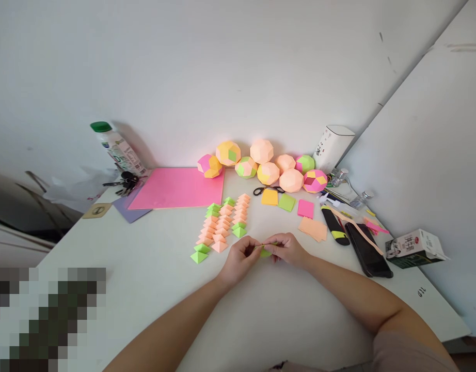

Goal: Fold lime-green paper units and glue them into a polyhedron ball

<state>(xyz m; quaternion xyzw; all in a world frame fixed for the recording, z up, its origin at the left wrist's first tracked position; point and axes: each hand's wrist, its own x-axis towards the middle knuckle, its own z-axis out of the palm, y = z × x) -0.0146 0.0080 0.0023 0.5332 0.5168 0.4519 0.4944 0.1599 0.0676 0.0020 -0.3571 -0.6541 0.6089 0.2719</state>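
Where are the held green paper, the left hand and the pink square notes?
Green paper (265, 253), head view: lower visible part.
Left hand (241, 258), head view: the hand's middle.
Pink square notes (305, 208), head view: top sheet.

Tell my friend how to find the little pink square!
Find the paper balls by the wall. Nearer the hands, look right of the green square, just behind the peach sheets. Unlike those neighbours, the pink square is bright pink.
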